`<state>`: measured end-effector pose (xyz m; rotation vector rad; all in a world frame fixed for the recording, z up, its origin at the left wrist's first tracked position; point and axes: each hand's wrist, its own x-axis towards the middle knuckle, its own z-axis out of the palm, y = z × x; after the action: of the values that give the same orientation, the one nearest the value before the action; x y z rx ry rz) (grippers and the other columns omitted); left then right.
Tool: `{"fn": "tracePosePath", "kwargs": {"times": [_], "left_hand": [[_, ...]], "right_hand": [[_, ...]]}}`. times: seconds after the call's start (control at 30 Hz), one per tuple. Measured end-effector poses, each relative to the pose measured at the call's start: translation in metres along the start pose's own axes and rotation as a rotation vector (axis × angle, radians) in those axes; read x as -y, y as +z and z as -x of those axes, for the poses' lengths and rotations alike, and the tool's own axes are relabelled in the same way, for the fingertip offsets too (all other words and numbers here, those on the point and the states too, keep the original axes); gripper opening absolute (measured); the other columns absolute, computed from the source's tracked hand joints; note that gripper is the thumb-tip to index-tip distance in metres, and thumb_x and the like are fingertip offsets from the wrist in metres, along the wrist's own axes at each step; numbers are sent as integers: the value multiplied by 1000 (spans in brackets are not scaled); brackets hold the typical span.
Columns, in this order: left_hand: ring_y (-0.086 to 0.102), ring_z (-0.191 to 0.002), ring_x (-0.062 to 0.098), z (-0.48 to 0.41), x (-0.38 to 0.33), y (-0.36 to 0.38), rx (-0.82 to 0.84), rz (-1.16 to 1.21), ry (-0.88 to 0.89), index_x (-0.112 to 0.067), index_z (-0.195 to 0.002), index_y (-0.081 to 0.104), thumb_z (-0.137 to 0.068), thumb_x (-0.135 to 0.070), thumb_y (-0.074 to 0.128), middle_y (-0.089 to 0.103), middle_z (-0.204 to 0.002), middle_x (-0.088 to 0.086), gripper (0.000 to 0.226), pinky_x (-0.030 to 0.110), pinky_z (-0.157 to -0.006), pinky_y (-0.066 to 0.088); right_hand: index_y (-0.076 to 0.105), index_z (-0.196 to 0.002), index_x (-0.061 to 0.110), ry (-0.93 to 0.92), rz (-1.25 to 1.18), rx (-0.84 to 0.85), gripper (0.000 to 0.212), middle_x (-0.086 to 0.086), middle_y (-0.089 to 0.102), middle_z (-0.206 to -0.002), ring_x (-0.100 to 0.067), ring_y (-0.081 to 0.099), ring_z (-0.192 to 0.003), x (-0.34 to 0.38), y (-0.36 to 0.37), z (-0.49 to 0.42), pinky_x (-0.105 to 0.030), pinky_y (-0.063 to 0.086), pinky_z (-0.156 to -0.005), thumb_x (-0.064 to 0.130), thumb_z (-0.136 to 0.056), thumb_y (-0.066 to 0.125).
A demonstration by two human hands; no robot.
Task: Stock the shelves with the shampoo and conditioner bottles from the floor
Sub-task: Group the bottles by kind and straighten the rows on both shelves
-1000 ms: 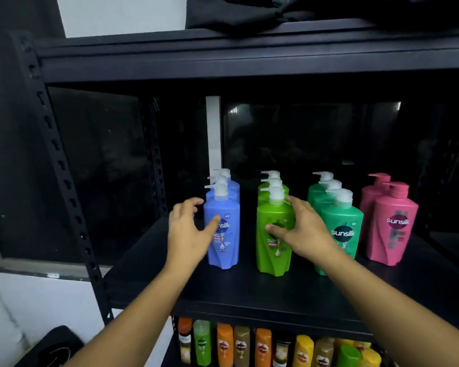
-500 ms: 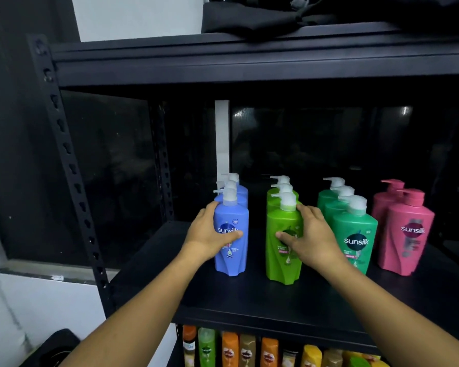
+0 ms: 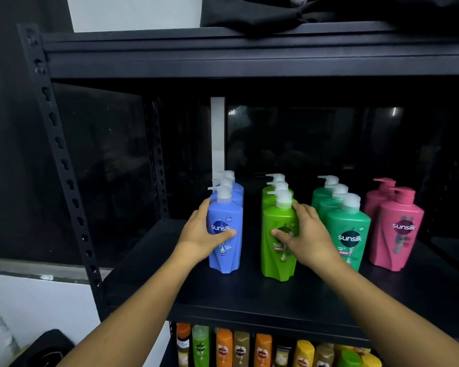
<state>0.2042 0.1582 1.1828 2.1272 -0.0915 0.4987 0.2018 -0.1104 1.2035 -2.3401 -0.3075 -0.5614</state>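
Forearms, both bare, reach up and fwd from the bottom of view toward the middle shelf (image 3: 249, 295). L hand (image 3: 204, 234) wraps the front blue bottle (image 3: 227, 252) from its left side: thumb lies across the label, fingers curl round the back, mostly hidden. R hand (image 3: 306, 237) grips the front lime-green bottle (image 3: 276, 263) from its right: thumb tip on the label, fingers close together over the shoulder, index just beside the pump collar. Both btls stand upright w/ bases on the shelf, a narrow gap between them.

Rows run front to back: 3 blue, 3 lime-green, 3 teal-green bottles (image 3: 349, 234), then 2 pink bottles (image 3: 398, 229) at far right. All have pump tops, white exc. on the pink ones, spouts pointing left. Btls are opaque, so fill level can't be told.

Shelf below holds a row of smaller bottles (image 3: 224, 348) in orange, green, tan and yellow, only partly in view. Top shelf carries a dark bag (image 3: 263, 11). Perforated black upright (image 3: 61, 160) stands at the rack's left.
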Motion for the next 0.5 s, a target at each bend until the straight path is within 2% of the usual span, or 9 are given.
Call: {"fn": "tracePosePath", "kwargs": {"times": [0.1, 0.2, 0.3, 0.4, 0.5], "left_hand": [[44, -130, 6, 15, -4, 2, -67, -38, 20, -34, -160, 24, -75, -46, 87, 38, -148, -11, 106, 26, -103, 43], [42, -130, 11, 33, -12, 6, -285, -133, 214, -25, -150, 43, -82, -41, 82, 46, -140, -8, 80, 31, -107, 41], [49, -115, 11, 43, -31, 13, -386, -184, 431, -19, -132, 59, -88, -36, 76, 52, -125, -14, 50, 29, -102, 44], [53, -111, 9, 37, -58, 23, -340, -165, 598, -19, -124, 63, -91, -42, 66, 51, -119, -20, 41, 24, -99, 43], [56, -117, 13, 14, -89, 29, -192, -159, 602, -22, -126, 63, -91, -45, 65, 57, -121, -12, 42, 30, -102, 45]], "right_hand": [[29, -157, 20, -39, 18, 10, 89, 4, 34, -155, -17, 47, -134, 1, -3, 7, -28, 42, -105, 45, -85, 76], [35, -154, 20, -109, 59, -42, 79, 5, 38, -156, -16, 45, -137, -2, -13, 18, -28, 39, -110, 45, -89, 72], [52, -144, 14, -173, 104, -125, 60, 1, 52, -147, -17, 48, -135, -9, -35, 28, -20, 33, -109, 38, -92, 70], [65, -125, 13, -239, 163, -278, 40, -2, 64, -126, -24, 58, -116, -17, -66, 31, -24, 39, -98, 28, -89, 73], [64, -125, 17, -177, 221, -345, 43, -1, 60, -125, -26, 52, -114, -28, -100, 23, -30, 39, -96, 27, -85, 75]]}}
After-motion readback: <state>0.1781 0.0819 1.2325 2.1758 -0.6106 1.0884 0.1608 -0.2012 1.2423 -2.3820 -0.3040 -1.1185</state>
